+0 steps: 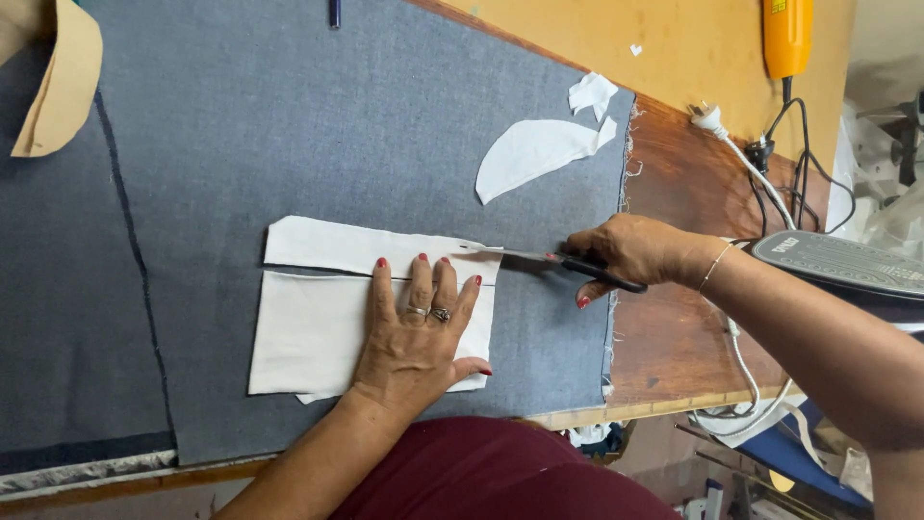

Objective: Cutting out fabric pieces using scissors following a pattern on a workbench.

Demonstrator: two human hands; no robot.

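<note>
1. The white cloth piece (318, 327) lies flat on the grey-blue fabric (337, 125) that covers my table, just in front of me; a cut line runs across it, leaving a narrow strip above and a wider panel below.
2. My left hand (419, 337) lies open and flat on the wider panel, fingers spread, fingertips right at the cut line, gripping nothing.
3. My right hand (630, 252) is closed around the black handles of the scissors (539, 258), whose blades reach onto the cloth's right edge along the cut line.
4. Two white offcuts (534, 149) lie further up on the fabric, near its frayed right edge.
5. On the bare wooden tabletop (674, 327) beyond sit a grey iron (837, 262), white and black cords, and an orange tool (787, 34).
6. A tan paper pattern (63, 82) rests at the far left corner.
</note>
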